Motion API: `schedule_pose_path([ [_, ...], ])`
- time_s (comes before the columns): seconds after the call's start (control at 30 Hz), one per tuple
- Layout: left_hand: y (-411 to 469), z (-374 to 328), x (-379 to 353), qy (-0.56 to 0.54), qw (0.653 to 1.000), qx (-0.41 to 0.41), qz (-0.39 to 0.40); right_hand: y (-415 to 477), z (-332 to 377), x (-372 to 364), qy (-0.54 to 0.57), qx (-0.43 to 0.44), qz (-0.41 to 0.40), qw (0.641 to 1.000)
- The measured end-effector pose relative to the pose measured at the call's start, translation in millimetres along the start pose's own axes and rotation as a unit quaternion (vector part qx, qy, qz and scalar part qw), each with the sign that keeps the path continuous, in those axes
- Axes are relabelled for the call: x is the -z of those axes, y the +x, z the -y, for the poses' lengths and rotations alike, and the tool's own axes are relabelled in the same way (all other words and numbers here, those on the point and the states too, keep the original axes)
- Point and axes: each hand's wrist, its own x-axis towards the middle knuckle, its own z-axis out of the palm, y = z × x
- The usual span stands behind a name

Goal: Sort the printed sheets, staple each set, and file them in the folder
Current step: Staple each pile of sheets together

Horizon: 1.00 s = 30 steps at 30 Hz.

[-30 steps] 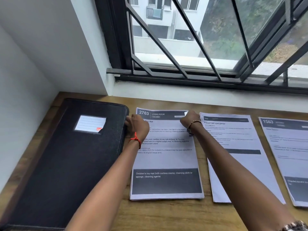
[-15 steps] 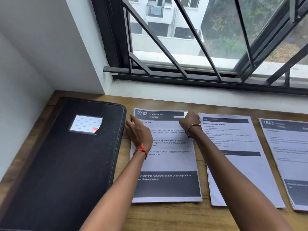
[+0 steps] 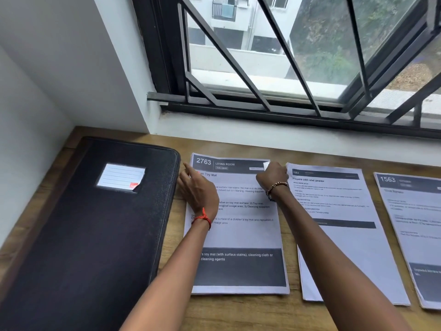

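Papers: three stacks lie side by side along the table's (image 3: 238, 311) far edge, likely sorted into sets.
Leftmost stack (image 3: 241, 235): headed 2763, flat, just right of the folder.
Middle stack (image 3: 346, 247): close beside it; third stack (image 3: 412, 235) toward the right edge.
Folder (image 3: 95, 235): black, closed, at the table's left side, not yet used.
Left hand (image 3: 198, 192): flat, fingers loosely spread on the stack's upper left, probably steadying it.
Right hand (image 3: 272, 177): fingers closed small on the stack's top right corner, a bit of paper lifted, perhaps squaring the sheets for stapling.
Stapler: none in view.
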Motion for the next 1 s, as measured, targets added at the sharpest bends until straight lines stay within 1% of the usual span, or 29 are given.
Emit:
schedule_pose_path([
  [0.17, 6.7, -6.1, 1.2, -0.043, 0.998, 0.045, -0.003, -2.6, 0.0, 0.6, -0.005, 0.01, -0.005, 1.0],
  [0.23, 7.3, -7.8, 2.2, -0.044, 0.998, 0.051, -0.005, -3.3, -0.5, 1.0, -0.002, 0.007, -0.003, 1.0],
  [0.4, 6.2, -2.9, -0.6, -0.039, 0.998, -0.024, -0.036, -3.4, -1.2, -0.2, 0.008, 0.005, -0.002, 1.0],
  [0.57, 5.6, 8.0, -8.1, -0.024, 0.995, -0.075, -0.066, -4.4, -2.1, -1.5, -0.012, 0.008, -0.004, 1.0],
  [0.7, 5.2, 14.1, -12.6, -0.005, 0.993, -0.087, -0.079, -1.9, -2.8, -1.7, -0.022, 0.007, -0.002, 1.0],
  [0.8, 4.0, 13.6, -12.9, -0.003, 0.993, -0.085, -0.077, 8.6, -1.8, 5.4, -0.02, 0.026, 0.006, 0.999],
  [0.87, 4.6, 14.2, -12.6, -0.008, 0.993, -0.083, -0.08, 14.9, 4.3, 15.5, -0.012, 0.038, -0.011, 0.999],
  [0.93, 5.0, 15.3, -13.4, -0.014, 0.993, -0.082, -0.083, 22.1, 13.1, 27.4, 0.011, 0.053, -0.028, 0.998],
  [1.0, 5.1, 16.2, -13.6, -0.016, 0.994, -0.079, -0.08, 29.1, 27.6, 34.7, 0.081, 0.06, -0.011, 0.995],
])
